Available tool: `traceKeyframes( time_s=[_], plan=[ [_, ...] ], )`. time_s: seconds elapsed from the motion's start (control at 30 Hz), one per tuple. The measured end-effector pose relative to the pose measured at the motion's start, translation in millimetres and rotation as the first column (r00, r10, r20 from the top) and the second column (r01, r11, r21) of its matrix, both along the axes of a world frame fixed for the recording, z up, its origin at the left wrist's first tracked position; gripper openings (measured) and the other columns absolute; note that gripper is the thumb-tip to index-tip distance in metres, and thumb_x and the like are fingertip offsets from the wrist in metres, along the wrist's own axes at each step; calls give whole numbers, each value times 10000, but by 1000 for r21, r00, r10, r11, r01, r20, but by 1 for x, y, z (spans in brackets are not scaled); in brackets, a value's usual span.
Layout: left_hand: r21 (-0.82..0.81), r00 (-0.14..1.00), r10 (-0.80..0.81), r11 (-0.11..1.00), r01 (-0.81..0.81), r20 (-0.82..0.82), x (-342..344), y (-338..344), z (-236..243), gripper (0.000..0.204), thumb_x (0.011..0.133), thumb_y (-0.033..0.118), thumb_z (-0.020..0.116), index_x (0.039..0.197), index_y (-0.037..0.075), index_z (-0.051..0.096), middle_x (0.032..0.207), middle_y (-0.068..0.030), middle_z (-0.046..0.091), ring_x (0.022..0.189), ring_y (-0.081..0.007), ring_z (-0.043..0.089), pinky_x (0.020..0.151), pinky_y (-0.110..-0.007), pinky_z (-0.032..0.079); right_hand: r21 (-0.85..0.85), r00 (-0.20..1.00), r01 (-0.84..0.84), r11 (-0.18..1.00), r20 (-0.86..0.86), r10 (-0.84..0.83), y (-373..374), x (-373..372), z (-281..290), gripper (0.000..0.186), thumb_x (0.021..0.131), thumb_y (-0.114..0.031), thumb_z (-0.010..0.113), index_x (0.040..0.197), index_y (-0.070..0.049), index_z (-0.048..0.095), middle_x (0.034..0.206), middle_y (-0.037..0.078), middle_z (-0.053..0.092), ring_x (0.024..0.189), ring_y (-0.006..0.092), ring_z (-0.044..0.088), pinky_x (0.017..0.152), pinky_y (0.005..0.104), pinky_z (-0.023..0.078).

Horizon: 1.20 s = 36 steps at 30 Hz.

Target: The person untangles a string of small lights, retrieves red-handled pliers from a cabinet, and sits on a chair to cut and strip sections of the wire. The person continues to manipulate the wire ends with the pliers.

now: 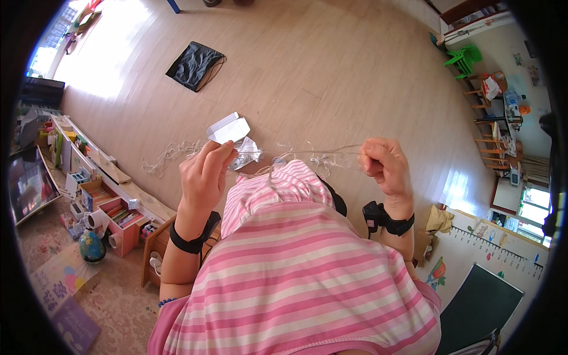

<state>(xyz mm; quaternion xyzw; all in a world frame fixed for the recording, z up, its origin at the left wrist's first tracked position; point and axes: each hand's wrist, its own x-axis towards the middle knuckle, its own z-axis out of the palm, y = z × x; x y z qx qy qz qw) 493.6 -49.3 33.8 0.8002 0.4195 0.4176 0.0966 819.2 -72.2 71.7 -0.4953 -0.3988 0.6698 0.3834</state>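
A thin beige cord (307,149) stretches between my hands, with a loose loop hanging over my pink-and-white striped clothing. My left hand (204,174) pinches the cord with thumb and fingers, and my right hand (383,165) is closed on its other stretch. Beyond my left hand, a loose tangle of pale cord (165,155) lies on the floor beside an open white box (228,127) and crumpled silvery wrapping (249,148). Both my wrists wear black straps.
A black drawstring bag (191,65) lies ahead on the wooden floor (307,77). At the left are a long cluttered shelf (121,183), a screen (32,183) and a globe (92,245). At the right are chairs, a green one (464,59) among them, and a chalkboard (479,307).
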Motion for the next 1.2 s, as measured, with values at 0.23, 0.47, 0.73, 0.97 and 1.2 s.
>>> traceKeyframes(
  time_s=[0.23,0.47,0.73,0.97,1.2],
  plan=[
    [-159,971,-6,986,45,237,2,-4,2,132,845,-49,600,951,10,550,763,-130,577,604,-255,583,527,-291,448,-161,998,-48,986,-44,42,7,-7,-22,316,935,-222,507,709,-20,594,524,-41,413,428,44,298,410,226,230],
    [-479,938,-120,834,273,325,13,-11,18,23,890,16,556,911,21,548,777,-105,589,682,-281,590,613,-317,462,624,831,-363,692,552,-62,20,-60,-22,278,889,-152,601,1108,18,620,978,104,673,911,170,642,805,281,493],
    [-616,865,53,724,311,499,14,-23,19,109,854,14,646,899,17,547,779,-54,598,703,-119,574,613,-242,444,475,965,-256,842,178,193,17,-117,-14,183,855,-69,679,1023,-1,654,818,22,635,710,55,553,640,198,446],
    [-645,745,190,660,385,639,4,-35,8,401,847,-12,650,1196,5,453,770,9,370,651,-54,368,555,-201,361,185,991,-100,978,-70,115,14,-136,-25,133,883,-68,652,976,-32,566,756,-56,508,624,-3,388,555,151,339],
    [-555,852,180,819,148,492,7,-48,-12,463,896,-60,546,1309,49,366,897,-38,392,731,-102,459,656,-224,426,97,833,-498,862,331,444,9,-154,-25,493,760,-139,781,1123,-13,472,772,-9,584,564,19,351,497,186,290]
  ],
)
